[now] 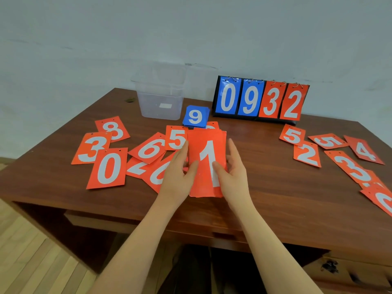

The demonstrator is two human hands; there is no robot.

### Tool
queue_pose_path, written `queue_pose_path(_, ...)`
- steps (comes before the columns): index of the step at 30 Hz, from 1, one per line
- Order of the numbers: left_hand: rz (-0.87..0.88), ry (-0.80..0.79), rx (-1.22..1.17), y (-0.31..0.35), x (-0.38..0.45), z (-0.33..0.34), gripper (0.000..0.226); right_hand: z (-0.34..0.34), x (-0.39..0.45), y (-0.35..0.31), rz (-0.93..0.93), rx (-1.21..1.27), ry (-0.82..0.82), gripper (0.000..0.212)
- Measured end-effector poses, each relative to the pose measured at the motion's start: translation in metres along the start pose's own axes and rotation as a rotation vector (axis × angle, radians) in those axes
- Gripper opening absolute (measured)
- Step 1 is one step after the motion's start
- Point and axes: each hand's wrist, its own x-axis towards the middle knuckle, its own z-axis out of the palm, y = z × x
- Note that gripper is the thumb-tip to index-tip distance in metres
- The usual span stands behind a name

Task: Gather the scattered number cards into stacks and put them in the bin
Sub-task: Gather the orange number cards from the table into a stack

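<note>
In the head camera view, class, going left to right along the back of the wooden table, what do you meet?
Clear plastic bin → blue card stack topped with a 9 → black flip scoreboard reading 0932.

Wooden table [265,187] bearing scattered red cards [109,168], blue stack [195,116], clear bin [160,98], flip scoreboard [261,100].

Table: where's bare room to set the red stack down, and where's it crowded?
Free: the near edge of the table right of the right hand, and the strip between the red stack and the 2 card, in front of the scoreboard. Crowded: left of the left hand, overlapping cards from 8 to 0; also the right edge.
</note>
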Motion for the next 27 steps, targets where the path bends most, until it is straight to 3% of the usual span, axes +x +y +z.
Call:
queue_pose_path(3,-0.088,0.019,0.312,-0.018,0.014,-0.018,0.052,-0.001,0.003,0.002,-0.006,-0.011,0.039,0.061)
queue_pose_path(6,-0.141,-0.079,0.701,-0.035,0.025,-0.032,0.055,-0.002,0.007,0.005,0.016,-0.052,0.047,0.056)
queue_pose_path(11,-0.079,-0.230,0.898,-0.043,0.035,-0.034,0.058,0.001,0.010,0.012,0.062,-0.110,0.069,0.054)
queue_pose_path(19,-0.039,-0.233,0.867,-0.037,0.037,-0.019,0.063,-0.014,0.010,0.016,0.032,-0.185,0.145,0.055)
queue_pose_path(27,0.074,0.047,0.322,-0.011,0.036,-0.021,0.050,-0.027,0.007,0.020,0.040,-0.160,0.254,0.056)
